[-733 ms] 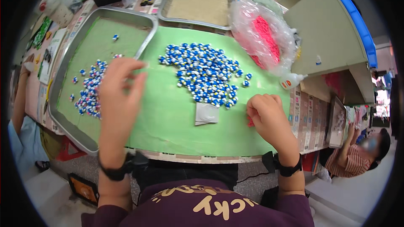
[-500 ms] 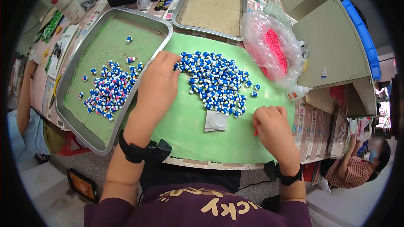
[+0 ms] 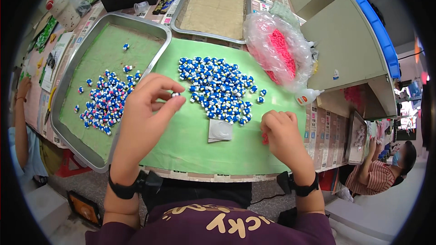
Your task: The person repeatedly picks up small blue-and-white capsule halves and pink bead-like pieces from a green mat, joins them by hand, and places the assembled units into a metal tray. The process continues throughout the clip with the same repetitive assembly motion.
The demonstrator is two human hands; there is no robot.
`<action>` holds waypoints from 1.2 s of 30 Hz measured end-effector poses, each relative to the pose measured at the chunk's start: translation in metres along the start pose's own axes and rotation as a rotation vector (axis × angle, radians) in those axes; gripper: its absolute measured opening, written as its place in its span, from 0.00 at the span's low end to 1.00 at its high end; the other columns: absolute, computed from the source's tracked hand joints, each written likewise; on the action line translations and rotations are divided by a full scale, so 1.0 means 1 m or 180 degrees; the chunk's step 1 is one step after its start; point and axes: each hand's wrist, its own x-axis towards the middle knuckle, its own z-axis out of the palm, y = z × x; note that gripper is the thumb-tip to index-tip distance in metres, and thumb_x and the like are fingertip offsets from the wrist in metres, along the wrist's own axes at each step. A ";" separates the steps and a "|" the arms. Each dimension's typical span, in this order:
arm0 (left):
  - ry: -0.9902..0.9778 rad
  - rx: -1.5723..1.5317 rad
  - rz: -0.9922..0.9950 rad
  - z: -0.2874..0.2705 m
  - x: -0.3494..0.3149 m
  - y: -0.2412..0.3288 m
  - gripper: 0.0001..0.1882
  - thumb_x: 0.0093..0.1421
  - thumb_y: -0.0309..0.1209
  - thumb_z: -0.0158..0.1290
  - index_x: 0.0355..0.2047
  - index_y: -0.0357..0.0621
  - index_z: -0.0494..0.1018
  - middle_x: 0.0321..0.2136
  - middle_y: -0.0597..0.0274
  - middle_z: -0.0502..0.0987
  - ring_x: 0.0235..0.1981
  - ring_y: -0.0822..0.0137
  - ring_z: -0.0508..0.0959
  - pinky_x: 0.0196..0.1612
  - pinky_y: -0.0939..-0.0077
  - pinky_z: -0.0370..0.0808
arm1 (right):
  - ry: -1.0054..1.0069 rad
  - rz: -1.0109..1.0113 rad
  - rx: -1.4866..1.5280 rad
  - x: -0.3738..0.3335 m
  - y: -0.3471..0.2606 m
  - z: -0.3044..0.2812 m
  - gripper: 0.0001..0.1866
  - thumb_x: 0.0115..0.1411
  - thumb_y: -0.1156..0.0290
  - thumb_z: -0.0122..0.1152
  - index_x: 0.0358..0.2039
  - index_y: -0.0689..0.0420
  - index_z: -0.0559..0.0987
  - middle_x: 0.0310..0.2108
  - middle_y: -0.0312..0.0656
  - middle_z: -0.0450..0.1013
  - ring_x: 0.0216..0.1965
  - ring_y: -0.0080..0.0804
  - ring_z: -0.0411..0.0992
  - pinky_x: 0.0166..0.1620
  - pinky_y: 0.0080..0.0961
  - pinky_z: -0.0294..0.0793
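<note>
My left hand (image 3: 150, 109) is pinching one small blue-and-white figurine (image 3: 175, 94) between thumb and fingertips, in front of the left edge of a loose pile of blue-and-white figurines (image 3: 218, 86) on a green mat (image 3: 190, 159). My right hand (image 3: 285, 136) rests closed at the right of the mat. Small pinkish-red pieces (image 3: 265, 138) lie by its fingers; whether it grips any is hidden. Between the hands sits a small whitish square (image 3: 220, 130) with a glossy blob on top. A metal tray (image 3: 56, 109) at left holds more figurines, some with pink bits.
Behind the mat lie another metal tray (image 3: 213, 7) and a clear plastic bag (image 3: 254, 34) of pink pieces. A white squeeze bottle (image 3: 308, 96) lies near a cabinet (image 3: 345, 41) at right. One person sits at far left, another in a striped top (image 3: 372, 179) at far right.
My left hand has drawn back from the pile's left edge and turned, with a figurine now visible in its fingertips. My right hand stays by the pinkish-red pieces. The view has shifted slightly.
</note>
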 end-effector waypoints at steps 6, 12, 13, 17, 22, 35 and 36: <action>-0.0819 -0.1799 -0.0822 0.022 -0.018 0.009 0.06 0.61 0.18 0.52 0.39 0.33 0.76 0.36 0.58 0.77 0.31 0.72 0.78 0.32 0.79 0.77 | 0.0527 0.0018 0.1677 0.015 -0.025 -0.018 0.14 0.45 0.88 0.57 0.28 0.54 0.68 0.29 0.36 0.71 0.32 0.34 0.69 0.45 0.29 0.61; -0.1302 -0.2318 -0.0696 0.046 -0.020 0.021 0.07 0.61 0.20 0.55 0.40 0.33 0.78 0.38 0.57 0.76 0.31 0.71 0.78 0.32 0.79 0.78 | 0.1168 -0.1084 0.1328 0.035 -0.066 -0.032 0.14 0.49 0.84 0.64 0.27 0.53 0.69 0.32 0.37 0.74 0.32 0.32 0.71 0.44 0.33 0.65; -0.1352 -0.2467 -0.0720 0.045 -0.020 0.020 0.07 0.61 0.20 0.55 0.40 0.34 0.78 0.38 0.57 0.76 0.31 0.71 0.78 0.32 0.79 0.78 | 0.1220 -0.1092 0.1277 0.036 -0.068 -0.029 0.14 0.49 0.85 0.64 0.27 0.53 0.69 0.32 0.37 0.74 0.32 0.32 0.71 0.44 0.34 0.66; -0.1241 -0.2183 -0.0538 0.036 -0.021 0.017 0.07 0.62 0.20 0.55 0.40 0.34 0.77 0.37 0.58 0.76 0.32 0.72 0.77 0.31 0.81 0.77 | 0.1269 -0.1076 0.1373 0.039 -0.074 -0.021 0.14 0.49 0.86 0.65 0.27 0.53 0.70 0.32 0.37 0.74 0.32 0.32 0.72 0.45 0.35 0.67; -0.1169 -0.1501 -0.0034 0.033 -0.023 0.016 0.03 0.62 0.20 0.54 0.36 0.34 0.76 0.35 0.59 0.75 0.32 0.74 0.75 0.32 0.81 0.73 | 0.1061 -0.0852 0.1988 0.038 -0.077 -0.020 0.15 0.51 0.88 0.64 0.29 0.54 0.69 0.32 0.39 0.74 0.32 0.31 0.72 0.43 0.30 0.69; -0.1114 -0.0451 0.0561 0.040 -0.023 0.018 0.01 0.60 0.21 0.56 0.32 0.35 0.75 0.31 0.61 0.74 0.30 0.73 0.74 0.30 0.80 0.70 | 0.0593 0.0073 0.3042 0.025 -0.076 -0.024 0.12 0.56 0.86 0.60 0.25 0.58 0.66 0.32 0.41 0.72 0.34 0.28 0.70 0.39 0.23 0.70; -0.1140 -0.0567 0.0406 0.038 -0.023 0.016 0.01 0.60 0.21 0.55 0.33 0.35 0.75 0.31 0.62 0.74 0.30 0.74 0.74 0.30 0.81 0.70 | 0.0561 0.0099 0.2987 0.026 -0.076 -0.024 0.12 0.56 0.86 0.60 0.25 0.58 0.66 0.32 0.41 0.72 0.34 0.29 0.70 0.39 0.24 0.69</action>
